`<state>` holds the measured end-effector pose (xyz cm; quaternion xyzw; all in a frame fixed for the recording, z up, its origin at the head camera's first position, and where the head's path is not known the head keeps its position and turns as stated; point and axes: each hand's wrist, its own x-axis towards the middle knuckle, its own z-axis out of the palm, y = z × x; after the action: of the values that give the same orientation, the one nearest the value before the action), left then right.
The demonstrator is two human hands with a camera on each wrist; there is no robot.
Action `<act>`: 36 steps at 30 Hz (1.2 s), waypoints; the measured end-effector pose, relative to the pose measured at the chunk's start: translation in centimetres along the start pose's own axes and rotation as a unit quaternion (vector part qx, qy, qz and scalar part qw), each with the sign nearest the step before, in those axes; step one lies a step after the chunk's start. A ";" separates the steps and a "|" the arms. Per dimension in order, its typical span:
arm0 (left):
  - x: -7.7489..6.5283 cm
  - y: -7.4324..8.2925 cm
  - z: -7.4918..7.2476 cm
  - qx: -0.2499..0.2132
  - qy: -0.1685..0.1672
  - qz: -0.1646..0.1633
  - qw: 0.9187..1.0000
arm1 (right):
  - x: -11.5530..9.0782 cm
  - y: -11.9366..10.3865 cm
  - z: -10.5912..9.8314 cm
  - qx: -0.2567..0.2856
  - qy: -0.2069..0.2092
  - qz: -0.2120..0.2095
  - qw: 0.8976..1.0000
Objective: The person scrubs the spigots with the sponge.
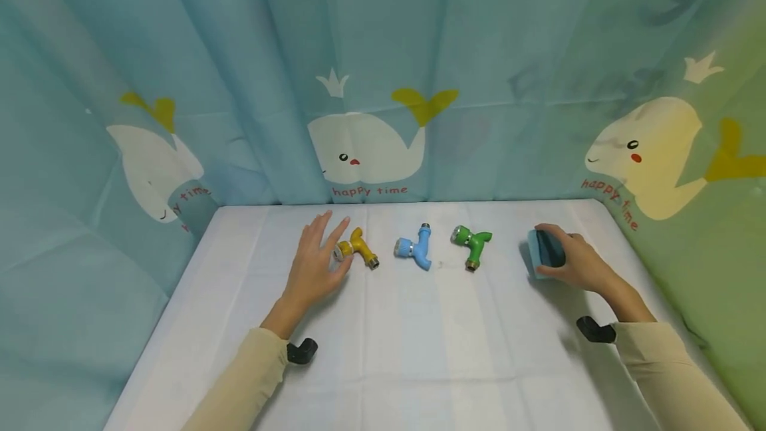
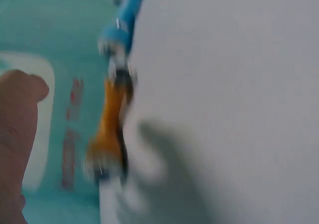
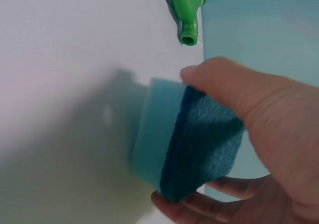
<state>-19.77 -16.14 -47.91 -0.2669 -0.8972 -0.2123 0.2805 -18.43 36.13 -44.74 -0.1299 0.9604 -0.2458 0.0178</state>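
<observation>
At the table's right side my right hand (image 1: 576,261) grips a sponge (image 1: 546,249) between thumb and fingers. In the right wrist view the sponge (image 3: 184,139) has a light blue foam side and a dark teal scouring side. My left hand (image 1: 312,258), fingers spread, hovers at the yellow faucet (image 1: 357,248); whether it touches it I cannot tell. The left wrist view is blurred, with the yellow faucet (image 2: 109,129) beside the thumb. Right of it lie a light blue faucet (image 1: 415,247) and a green faucet (image 1: 472,246), in a row.
A white cloth covers the table (image 1: 419,351). Blue-green curtains (image 1: 509,85) printed with whales stand along the back and both sides, close to the table's edges. Black wrist mounts (image 1: 302,351) stick out from both sleeves.
</observation>
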 end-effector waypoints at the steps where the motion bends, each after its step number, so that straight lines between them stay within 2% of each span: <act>1: 0.8 0.8 0.6 -0.013 -0.001 0.007 1.000 | -0.3 -0.1 0.0 0.007 0.007 -0.003 1.000; 5: 3.7 4.2 3.3 -0.052 -0.025 0.022 0.998 | -1.1 -0.3 0.2 0.028 0.023 -0.008 0.999; 10: 6.5 8.5 7.0 -0.078 -0.115 0.006 0.990 | -1.8 -0.2 0.4 0.076 0.018 0.015 0.997; 14: 8.1 10.8 9.7 -0.101 -0.169 0.002 0.981 | -2.2 -0.3 0.7 0.141 0.010 0.050 0.989; 17: 8.8 12.0 11.2 -0.109 -0.190 0.002 0.976 | -2.4 -0.3 0.9 0.174 0.011 0.056 0.983; 20: 9.3 13.0 12.5 -0.107 -0.214 -0.009 0.971 | -2.6 -0.3 1.0 0.181 0.017 0.063 0.981; 25: 10.3 14.6 14.3 -0.104 -0.254 -0.066 0.959 | -3.2 0.0 0.6 0.172 0.030 0.075 0.982; 28: 10.6 15.3 15.0 -0.079 -0.269 -0.092 0.955 | -3.3 0.0 0.5 0.160 0.039 0.073 0.984; 32: 11.1 16.0 15.3 -0.049 -0.289 -0.094 0.952 | -3.6 0.0 0.3 0.136 0.054 0.071 0.987; 36: 11.4 16.5 15.2 -0.033 -0.305 -0.077 0.949 | -3.8 0.2 0.0 0.120 0.068 0.065 0.988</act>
<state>-23.86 8.68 -48.47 -0.2581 -0.9502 -0.1715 -0.0327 -14.78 37.23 -44.95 -0.0477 0.9294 -0.3656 -0.0159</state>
